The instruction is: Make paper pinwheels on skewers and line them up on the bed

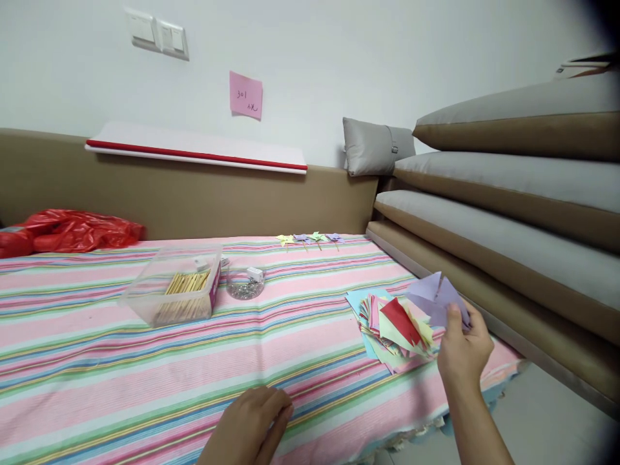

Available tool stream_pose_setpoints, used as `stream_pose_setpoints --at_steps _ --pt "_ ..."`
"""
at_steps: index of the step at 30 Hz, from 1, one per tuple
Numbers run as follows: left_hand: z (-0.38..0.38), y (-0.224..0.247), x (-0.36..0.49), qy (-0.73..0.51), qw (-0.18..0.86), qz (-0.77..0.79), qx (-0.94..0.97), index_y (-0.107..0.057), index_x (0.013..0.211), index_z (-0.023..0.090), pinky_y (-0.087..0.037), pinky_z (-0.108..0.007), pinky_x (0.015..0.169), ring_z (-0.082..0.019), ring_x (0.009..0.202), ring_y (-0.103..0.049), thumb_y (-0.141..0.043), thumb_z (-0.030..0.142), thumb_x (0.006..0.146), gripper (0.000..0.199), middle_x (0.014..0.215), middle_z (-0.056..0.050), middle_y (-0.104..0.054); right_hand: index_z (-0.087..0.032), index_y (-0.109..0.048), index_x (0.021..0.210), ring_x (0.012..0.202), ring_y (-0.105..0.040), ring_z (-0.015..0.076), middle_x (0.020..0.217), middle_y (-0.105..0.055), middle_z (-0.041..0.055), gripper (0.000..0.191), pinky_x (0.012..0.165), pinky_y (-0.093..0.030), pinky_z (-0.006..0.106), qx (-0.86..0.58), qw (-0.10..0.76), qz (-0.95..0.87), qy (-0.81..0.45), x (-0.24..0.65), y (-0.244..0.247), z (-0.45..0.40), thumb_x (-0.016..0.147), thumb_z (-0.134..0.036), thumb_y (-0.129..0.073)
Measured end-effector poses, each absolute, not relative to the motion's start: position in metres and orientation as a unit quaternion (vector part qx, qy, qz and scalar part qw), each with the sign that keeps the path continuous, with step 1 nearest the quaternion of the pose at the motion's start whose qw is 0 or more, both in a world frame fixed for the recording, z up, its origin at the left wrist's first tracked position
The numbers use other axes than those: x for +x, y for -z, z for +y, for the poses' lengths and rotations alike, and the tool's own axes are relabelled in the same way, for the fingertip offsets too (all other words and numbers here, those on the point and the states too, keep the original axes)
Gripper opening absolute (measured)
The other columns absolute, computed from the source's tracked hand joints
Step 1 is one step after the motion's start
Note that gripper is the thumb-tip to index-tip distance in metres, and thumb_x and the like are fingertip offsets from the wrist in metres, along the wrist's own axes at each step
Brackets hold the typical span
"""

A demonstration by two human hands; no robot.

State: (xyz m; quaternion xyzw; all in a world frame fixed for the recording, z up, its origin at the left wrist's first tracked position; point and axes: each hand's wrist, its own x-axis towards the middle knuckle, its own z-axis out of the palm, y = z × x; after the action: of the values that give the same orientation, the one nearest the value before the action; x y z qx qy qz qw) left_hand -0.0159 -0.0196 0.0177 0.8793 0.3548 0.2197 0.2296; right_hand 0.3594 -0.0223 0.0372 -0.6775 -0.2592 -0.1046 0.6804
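Purple paper in the right hand, left hand well apart

From where I stand, the purple paper (429,298) is off to the person's right, gripped near its lower right corner by the right hand (465,345), thumb on top and fingers tucked beneath. That hand is closed to a pinch. The sheet spreads away from it, its longer reach slanting up and to the left, with a slit showing at the far edge. Its left part sits at the edge of the loose paper pile (391,329); whether it touches the pile, I can't tell.

The left hand (249,423) is much the farther of the two, low over the striped cloth (121,369), palm down, fingers loosely curled. I can't see whether anything is under them. From there, the purple sheet lies rightward and farther out, beyond the pile. The clear box (140,294) of sticks and the round dish (232,279) of pins stand ahead and leftward
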Motion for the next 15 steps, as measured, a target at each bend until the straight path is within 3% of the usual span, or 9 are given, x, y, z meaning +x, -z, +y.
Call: stream_pose_setpoints --at_steps 3,5,9,12,15 --pt "-0.017 -0.027 -0.018 -0.233 0.285 0.384 0.847 -0.063 0.096 0.026 -0.05 -0.03 0.074 -0.021 0.083 -0.065 -0.039 0.035 0.102 0.027 0.089 -0.003 -0.069 -0.017 -0.066 0.12 0.085 -0.067 0.0222 0.101 -0.072 0.009 0.052 0.072 -0.054 0.032 -0.628 0.714 -0.309 0.002 0.316 -0.065 -0.009 0.086 -0.055 -0.059" --pt "-0.014 -0.034 -0.02 -0.275 0.327 0.408 0.807 -0.061 0.102 0.026 -0.051 -0.031 0.08 -0.022 0.091 -0.065 -0.041 0.039 0.101 0.024 0.1 -0.005 -0.068 -0.02 -0.067 0.119 0.092 -0.066 0.0209 0.105 -0.072 0.0068 0.049 0.077 -0.053 0.029 -0.523 0.76 -0.333 -0.193 0.274 -0.081 0.0 0.08 -0.049 -0.071" --pt "-0.006 -0.04 -0.025 -0.369 0.424 0.46 0.687 -0.055 0.123 0.028 -0.052 -0.036 0.086 -0.025 0.106 -0.061 -0.049 0.048 0.097 0.033 0.12 -0.009 -0.063 -0.023 -0.069 0.116 0.094 -0.066 0.0196 0.108 -0.072 0.0051 0.046 0.075 -0.054 0.026 -0.396 0.734 -0.306 -0.46 0.188 -0.091 0.006 0.074 -0.037 -0.081" --pt "0.003 -0.037 -0.028 -0.45 0.521 0.416 0.595 -0.054 0.125 0.026 -0.052 -0.035 0.085 -0.025 0.105 -0.062 -0.058 0.05 0.092 0.041 0.114 -0.01 -0.066 -0.024 -0.069 0.115 0.084 -0.066 0.0184 0.098 -0.073 0.0045 0.041 0.065 -0.052 0.024 -0.363 0.679 -0.274 -0.577 0.144 -0.079 0.005 0.077 -0.035 -0.081" --pt "0.01 -0.036 -0.029 -0.496 0.59 0.373 0.517 -0.062 0.108 0.022 -0.053 -0.029 0.08 -0.021 0.094 -0.065 -0.069 0.046 0.086 0.034 0.099 -0.006 -0.069 -0.023 -0.07 0.112 0.072 -0.061 0.0138 0.088 -0.071 0.0023 0.034 0.058 -0.048 0.021 -0.356 0.636 -0.279 -0.626 0.123 -0.065 0.007 0.082 -0.038 -0.076"
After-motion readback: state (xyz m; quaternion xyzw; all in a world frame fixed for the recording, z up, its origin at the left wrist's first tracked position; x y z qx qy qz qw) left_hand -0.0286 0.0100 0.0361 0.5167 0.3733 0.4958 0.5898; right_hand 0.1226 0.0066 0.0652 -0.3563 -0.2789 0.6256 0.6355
